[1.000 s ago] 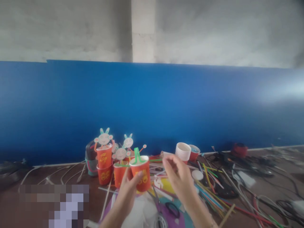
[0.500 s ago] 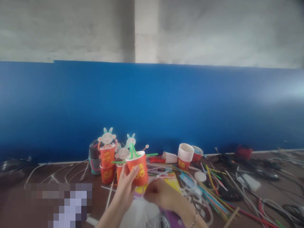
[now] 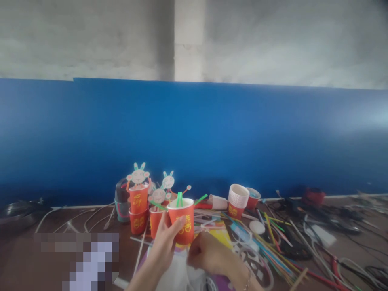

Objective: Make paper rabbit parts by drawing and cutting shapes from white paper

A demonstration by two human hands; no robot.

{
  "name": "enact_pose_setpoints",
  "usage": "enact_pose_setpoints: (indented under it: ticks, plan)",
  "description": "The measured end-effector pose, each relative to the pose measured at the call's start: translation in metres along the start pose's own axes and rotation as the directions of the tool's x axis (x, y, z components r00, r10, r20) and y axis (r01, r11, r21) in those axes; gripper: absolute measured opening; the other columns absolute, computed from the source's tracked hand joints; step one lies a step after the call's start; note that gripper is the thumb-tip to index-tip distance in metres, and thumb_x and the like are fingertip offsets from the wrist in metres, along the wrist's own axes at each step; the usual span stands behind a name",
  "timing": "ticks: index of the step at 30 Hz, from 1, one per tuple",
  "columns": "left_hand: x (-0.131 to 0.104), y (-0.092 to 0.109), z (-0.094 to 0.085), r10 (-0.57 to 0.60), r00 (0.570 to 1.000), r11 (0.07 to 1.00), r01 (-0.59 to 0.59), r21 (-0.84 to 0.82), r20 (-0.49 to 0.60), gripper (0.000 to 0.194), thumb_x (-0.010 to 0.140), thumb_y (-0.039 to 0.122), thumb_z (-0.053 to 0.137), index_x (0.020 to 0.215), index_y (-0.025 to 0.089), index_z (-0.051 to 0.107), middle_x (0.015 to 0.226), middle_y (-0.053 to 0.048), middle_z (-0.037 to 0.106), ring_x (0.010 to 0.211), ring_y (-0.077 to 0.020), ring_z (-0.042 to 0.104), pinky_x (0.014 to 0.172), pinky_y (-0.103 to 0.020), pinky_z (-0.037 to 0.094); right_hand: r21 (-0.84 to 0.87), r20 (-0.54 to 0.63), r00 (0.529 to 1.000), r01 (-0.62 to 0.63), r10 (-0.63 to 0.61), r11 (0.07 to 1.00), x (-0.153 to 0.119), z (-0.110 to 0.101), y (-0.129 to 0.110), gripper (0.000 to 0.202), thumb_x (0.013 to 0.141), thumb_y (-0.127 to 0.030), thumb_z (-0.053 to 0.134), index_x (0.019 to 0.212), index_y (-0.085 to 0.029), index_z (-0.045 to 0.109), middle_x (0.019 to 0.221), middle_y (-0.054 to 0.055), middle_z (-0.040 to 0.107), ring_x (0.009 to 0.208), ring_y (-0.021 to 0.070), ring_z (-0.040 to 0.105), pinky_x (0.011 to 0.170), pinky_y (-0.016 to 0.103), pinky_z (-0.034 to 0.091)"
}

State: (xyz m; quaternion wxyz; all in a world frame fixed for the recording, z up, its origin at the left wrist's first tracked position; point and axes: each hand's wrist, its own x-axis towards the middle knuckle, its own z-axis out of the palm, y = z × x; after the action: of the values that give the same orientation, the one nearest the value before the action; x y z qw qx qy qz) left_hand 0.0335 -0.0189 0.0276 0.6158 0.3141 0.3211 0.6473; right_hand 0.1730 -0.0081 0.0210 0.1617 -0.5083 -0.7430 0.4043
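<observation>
My left hand is wrapped round a red paper cup with a white rim and yellow lettering. Green strips rise from inside the cup, and a green piece sticks out on its right side. Just right of the cup's base is my right hand, with its fingers curled; whatever they pinch is hidden. Behind, on the left, stand red cups with paper rabbit figures: a stacked pair with one rabbit on top, and another cup partly covered by my left hand.
Stacked paper cups stand right of centre, beside a red cup. A white cup lies on its side. Colourful strips, a white disc and cables spread over the right of the table. A blue partition rises behind.
The held cup has shifted slightly right and down and is more upright. Its green strips look shorter and bunched together now. My right hand has moved a little right, still curled near the cup's base.
</observation>
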Motion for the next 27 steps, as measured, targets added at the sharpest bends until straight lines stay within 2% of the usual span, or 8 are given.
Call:
enact_pose_setpoints:
  ticks: [4, 9, 11, 14, 16, 20, 22, 27]
  plan:
    - [0.000, -0.003, -0.002, 0.000, 1.000, 1.000, 0.000, 0.016, 0.010, 0.072, 0.071, 0.029, 0.075, 0.134, 0.024, 0.039, 0.111, -0.009, 0.068, 0.100, -0.0251, 0.065, 0.084, -0.033, 0.051, 0.088, -0.063, 0.992, 0.114, -0.108, 0.990, 0.000, -0.001, 0.000, 0.015, 0.061, -0.017, 0.054, 0.052, -0.016, 0.066, 0.046, -0.004, 0.054, 0.046, 0.0099, 0.045, 0.045, 0.019, 0.031]
    - [-0.001, -0.004, -0.002, -0.015, 1.000, 1.000, 0.015, 0.000, 0.007, 0.079, 0.070, 0.026, 0.077, 0.136, 0.026, 0.035, 0.113, -0.010, 0.067, 0.103, -0.0253, 0.064, 0.087, -0.034, 0.049, -0.069, 0.053, 0.995, -0.075, 0.079, 0.995, -0.004, -0.001, -0.004, 0.011, 0.053, -0.013, 0.056, 0.048, -0.017, 0.066, 0.046, -0.002, 0.059, 0.048, 0.0136, 0.053, 0.047, 0.020, 0.037]
    - [0.000, -0.006, -0.002, -0.019, 1.000, 1.000, 0.019, 0.009, 0.024, 0.078, 0.071, 0.026, 0.076, 0.137, 0.026, 0.034, 0.112, -0.010, 0.067, 0.104, -0.0251, 0.064, 0.087, -0.034, 0.049, -0.057, 0.050, 0.996, -0.069, 0.071, 0.996, -0.004, -0.002, -0.004, 0.012, 0.054, -0.013, 0.056, 0.049, -0.017, 0.066, 0.047, -0.001, 0.060, 0.048, 0.0137, 0.055, 0.047, 0.020, 0.038]
    - [0.001, -0.007, -0.002, -0.013, 1.000, 0.999, 0.012, 0.037, 0.018, 0.075, 0.073, 0.028, 0.074, 0.137, 0.026, 0.034, 0.111, -0.009, 0.068, 0.103, -0.0247, 0.064, 0.086, -0.033, 0.050, 0.036, -0.053, 0.998, 0.028, -0.026, 0.999, -0.003, -0.004, -0.002, 0.015, 0.059, -0.015, 0.054, 0.051, -0.016, 0.066, 0.048, -0.001, 0.060, 0.046, 0.0121, 0.054, 0.046, 0.019, 0.036]
    - [0.001, -0.007, -0.003, 0.000, 1.000, 0.999, -0.001, 0.036, 0.025, 0.075, 0.073, 0.028, 0.074, 0.137, 0.026, 0.034, 0.112, -0.009, 0.068, 0.103, -0.0248, 0.064, 0.086, -0.033, 0.050, 0.034, -0.077, 0.996, 0.047, -0.044, 0.998, -0.003, -0.004, -0.002, 0.015, 0.060, -0.015, 0.053, 0.050, -0.016, 0.064, 0.046, -0.002, 0.058, 0.045, 0.0115, 0.052, 0.045, 0.019, 0.035]
    - [-0.001, -0.006, -0.004, 0.018, 0.998, 1.000, -0.019, 0.016, 0.061, 0.073, 0.073, 0.025, 0.074, 0.136, 0.027, 0.037, 0.113, -0.009, 0.067, 0.101, -0.0250, 0.064, 0.084, -0.033, 0.050, -0.103, 0.037, 0.994, -0.094, 0.098, 0.990, -0.005, -0.003, -0.007, 0.013, 0.053, -0.010, 0.054, 0.044, -0.018, 0.060, 0.041, -0.004, 0.052, 0.044, 0.0120, 0.051, 0.043, 0.019, 0.035]
    - [-0.002, -0.007, -0.005, 0.010, 0.998, 1.000, -0.012, 0.028, 0.056, 0.070, 0.072, 0.026, 0.074, 0.134, 0.026, 0.040, 0.112, -0.009, 0.068, 0.100, -0.0252, 0.065, 0.084, -0.033, 0.051, -0.125, 0.052, 0.992, -0.111, 0.118, 0.986, -0.007, -0.006, -0.008, 0.013, 0.054, -0.010, 0.054, 0.045, -0.019, 0.059, 0.042, -0.004, 0.052, 0.044, 0.0117, 0.050, 0.042, 0.019, 0.034]
    - [0.000, -0.010, -0.002, 0.050, 0.999, 0.991, -0.051, 0.121, 0.009, 0.068, 0.065, 0.030, 0.079, 0.126, 0.022, 0.050, 0.106, -0.010, 0.069, 0.097, -0.0260, 0.064, 0.084, -0.034, 0.050, -0.219, -0.112, 0.992, 0.030, -0.055, 0.975, -0.020, -0.029, -0.004, 0.011, 0.062, -0.016, 0.059, 0.052, -0.018, 0.061, 0.050, -0.002, 0.059, 0.050, 0.0123, 0.053, 0.044, 0.020, 0.031]
